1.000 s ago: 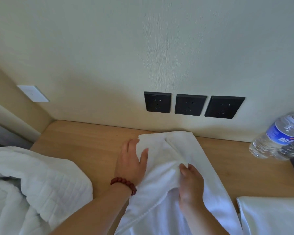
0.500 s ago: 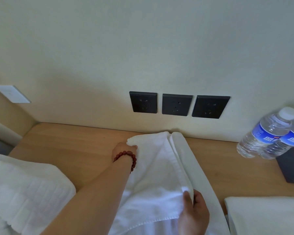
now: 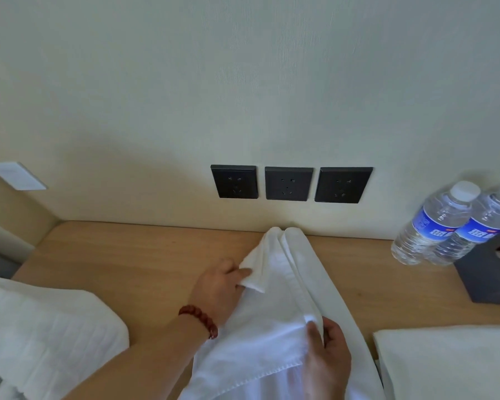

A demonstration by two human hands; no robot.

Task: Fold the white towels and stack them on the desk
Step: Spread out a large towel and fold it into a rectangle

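A white towel [image 3: 274, 327] lies on the wooden surface [image 3: 133, 264], its long axis running from the sockets [image 3: 289, 183] back toward the person. The left hand [image 3: 218, 287] pinches a corner; the right hand [image 3: 328, 350] grips a fold nearer.

Bare forearms, no sleeves in view; a dark red beaded bracelet [image 3: 199, 319] circles the left wrist
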